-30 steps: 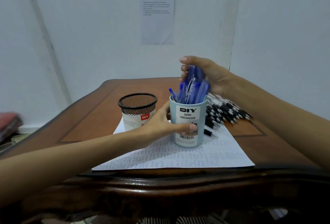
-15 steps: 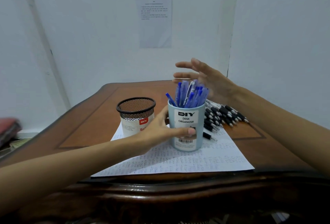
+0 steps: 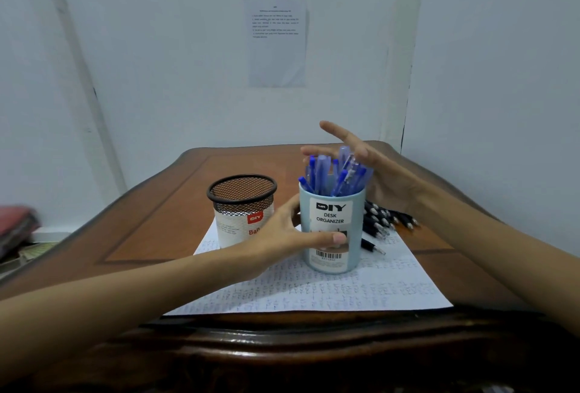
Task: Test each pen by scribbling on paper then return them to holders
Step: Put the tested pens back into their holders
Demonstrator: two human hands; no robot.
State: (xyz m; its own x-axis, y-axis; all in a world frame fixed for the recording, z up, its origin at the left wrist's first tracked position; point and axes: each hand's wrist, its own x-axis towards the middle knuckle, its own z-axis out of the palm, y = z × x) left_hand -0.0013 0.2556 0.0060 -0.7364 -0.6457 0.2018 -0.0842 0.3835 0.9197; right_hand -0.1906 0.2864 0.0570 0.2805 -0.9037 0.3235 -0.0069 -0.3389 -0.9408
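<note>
A light blue holder (image 3: 332, 254) labelled "DIY DESK ORGANIZER" stands on the scribbled paper (image 3: 314, 292), filled with several blue pens (image 3: 332, 176). My left hand (image 3: 282, 235) grips the holder from its left side, thumb across the front label. My right hand (image 3: 373, 173) hovers behind and to the right of the pen tops, fingers straight and spread, holding nothing. An empty black mesh holder (image 3: 241, 204) stands just left of the blue one. Several black pens (image 3: 383, 223) lie in a pile on the paper's far right.
The wooden table (image 3: 150, 235) has a raised dark front rim. White walls close in behind and on the right, with a printed sheet (image 3: 276, 38) taped up. Red items (image 3: 15, 226) sit off the table at far left.
My right hand released the bundle of blue pens into the blue holder and opened, fingers spreading. The pens dropped down into the holder. My left hand kept hold of the holder.
</note>
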